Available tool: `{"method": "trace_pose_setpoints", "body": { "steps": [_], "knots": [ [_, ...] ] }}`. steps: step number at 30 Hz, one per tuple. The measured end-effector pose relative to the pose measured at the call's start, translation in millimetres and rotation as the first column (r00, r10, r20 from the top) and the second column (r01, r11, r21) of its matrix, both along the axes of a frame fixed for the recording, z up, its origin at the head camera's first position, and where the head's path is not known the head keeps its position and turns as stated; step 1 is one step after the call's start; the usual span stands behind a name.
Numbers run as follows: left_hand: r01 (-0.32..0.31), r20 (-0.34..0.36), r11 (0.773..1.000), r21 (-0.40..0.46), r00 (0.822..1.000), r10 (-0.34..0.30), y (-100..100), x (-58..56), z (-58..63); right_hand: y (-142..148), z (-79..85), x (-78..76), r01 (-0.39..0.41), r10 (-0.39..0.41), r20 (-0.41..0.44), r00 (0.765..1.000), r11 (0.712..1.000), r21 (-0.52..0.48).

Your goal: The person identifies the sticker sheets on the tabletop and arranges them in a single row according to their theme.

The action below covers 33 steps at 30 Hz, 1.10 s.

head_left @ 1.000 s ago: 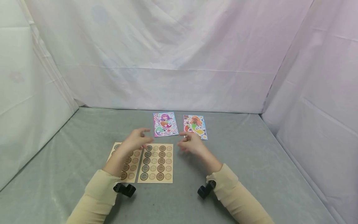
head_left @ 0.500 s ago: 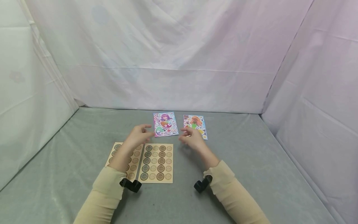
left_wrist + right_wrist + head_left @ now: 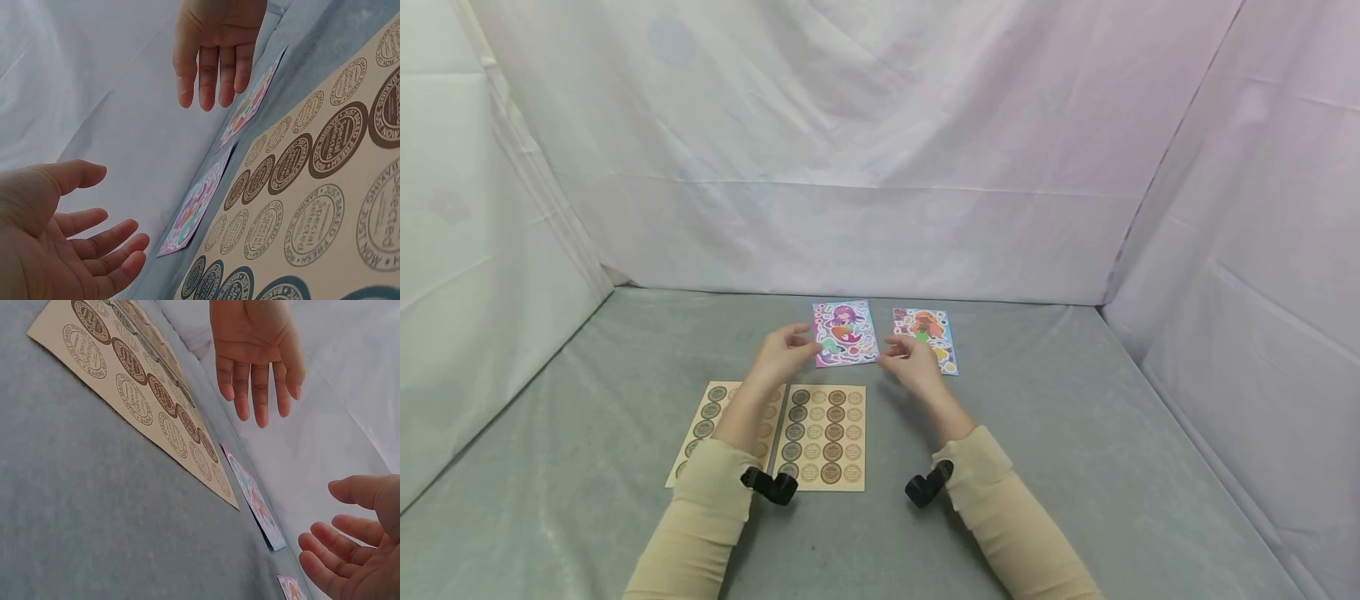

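My left hand hovers with loosely bent fingers, its thumb tip overlapping the left edge of a purple-haired mermaid sticker sheet in the head view. Opposite it, my right hand covers the lower left part of a second sticker sheet, with an orange-haired mermaid. Both palms face each other; the left wrist view shows nothing between the fingers of the near left hand or the right hand. Two tan sheets of round stickers lie nearer, the left one partly under my left forearm, the other beside it.
A grey cloth covers the table. White fabric hangs as a back wall and at both sides. Small black wrist cameras sit at the cuffs of the beige sleeves.
My left hand has moved forward and right, off the tan sheets toward the purple-haired mermaid sheet. The right hand has shifted slightly forward. All sheets stay in place.
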<state>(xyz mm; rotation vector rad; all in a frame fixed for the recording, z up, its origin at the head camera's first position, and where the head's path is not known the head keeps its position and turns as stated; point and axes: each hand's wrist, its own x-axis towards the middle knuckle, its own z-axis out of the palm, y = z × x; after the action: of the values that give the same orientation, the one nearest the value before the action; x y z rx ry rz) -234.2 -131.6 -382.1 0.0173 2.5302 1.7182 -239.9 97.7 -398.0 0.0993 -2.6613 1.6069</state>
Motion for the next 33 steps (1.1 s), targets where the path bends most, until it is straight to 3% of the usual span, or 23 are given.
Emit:
{"method": "trace_pose_setpoints", "body": {
  "steps": [6,17,25,33],
  "knots": [
    [-0.039,0.008,0.997,0.071,0.999,0.039,3.5,-6.5,-8.3,-4.8,-5.7,-5.1,0.034,-0.035,-0.026,0.999,0.999,-0.005],
    [-0.081,-0.003,0.986,0.148,0.997,0.083,5.6,-10.2,-18.1,-14.6,-10.1,-7.2,0.078,-0.077,0.015,0.997,0.993,-0.091],
    [-0.068,-0.011,0.980,0.185,0.997,0.072,5.6,-12.0,-28.2,-16.3,-18.2,-10.0,0.096,-0.092,0.045,0.995,0.989,-0.116],
    [-0.047,-0.009,0.986,0.162,0.999,0.049,6.5,-13.3,-35.5,-18.2,-27.0,-11.1,0.086,-0.084,0.024,0.996,0.993,-0.086]
  ]
}}
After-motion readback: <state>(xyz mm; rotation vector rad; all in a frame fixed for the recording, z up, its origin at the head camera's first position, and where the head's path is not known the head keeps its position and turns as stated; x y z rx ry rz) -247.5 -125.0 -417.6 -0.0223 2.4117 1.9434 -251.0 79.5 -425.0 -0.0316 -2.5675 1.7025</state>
